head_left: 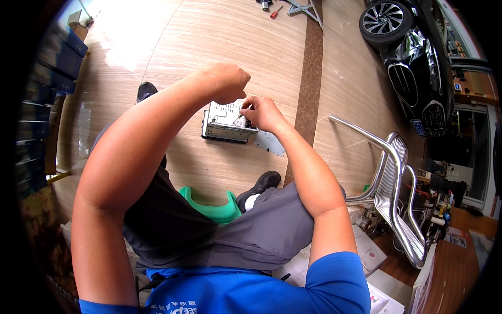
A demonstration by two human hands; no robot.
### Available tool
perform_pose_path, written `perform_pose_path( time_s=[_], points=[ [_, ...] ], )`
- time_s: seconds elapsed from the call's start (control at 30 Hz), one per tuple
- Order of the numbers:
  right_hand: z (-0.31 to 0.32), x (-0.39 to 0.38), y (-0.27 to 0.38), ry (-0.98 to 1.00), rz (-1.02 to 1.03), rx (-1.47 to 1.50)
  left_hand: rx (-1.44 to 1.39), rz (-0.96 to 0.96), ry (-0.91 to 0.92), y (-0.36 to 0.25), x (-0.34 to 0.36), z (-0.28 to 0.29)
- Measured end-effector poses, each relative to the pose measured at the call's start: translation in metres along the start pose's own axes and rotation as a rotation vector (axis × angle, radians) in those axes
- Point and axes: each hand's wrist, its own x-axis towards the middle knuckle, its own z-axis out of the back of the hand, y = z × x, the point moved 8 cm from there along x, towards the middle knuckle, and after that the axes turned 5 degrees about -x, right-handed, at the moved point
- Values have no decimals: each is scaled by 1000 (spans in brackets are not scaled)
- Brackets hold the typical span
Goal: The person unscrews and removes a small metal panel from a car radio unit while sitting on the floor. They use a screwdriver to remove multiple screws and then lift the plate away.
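A boxy silver metal unit [222, 125] with a slotted top sits on the floor between my feet. A flat grey metal plate [269, 144] lies by its right side. My left hand [227, 83] is curled above the unit's far part, its fingertips turned away and hidden; what it holds, if anything, I cannot make out. My right hand [261, 114] is pinched at the unit's top right, on a small part too small to name.
A green plastic stool [209, 212] is below me. Steel-tube seating [397, 201] stands right, a black car [421, 99] beyond. Blue boxes [57, 68] line the left. A red screwdriver [274, 14] and grey metal frame [303, 10] lie at the top.
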Motion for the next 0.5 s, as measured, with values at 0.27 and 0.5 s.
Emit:
perform_pose_path(
  time_s=[0.27,0.5],
  points=[
    [0,5,-9,-19,76,43,-5,-12,-11,-2,0,2],
    [1,3,-5,-59,15,-53,-7,1,-4,0,0,1]
  ],
)
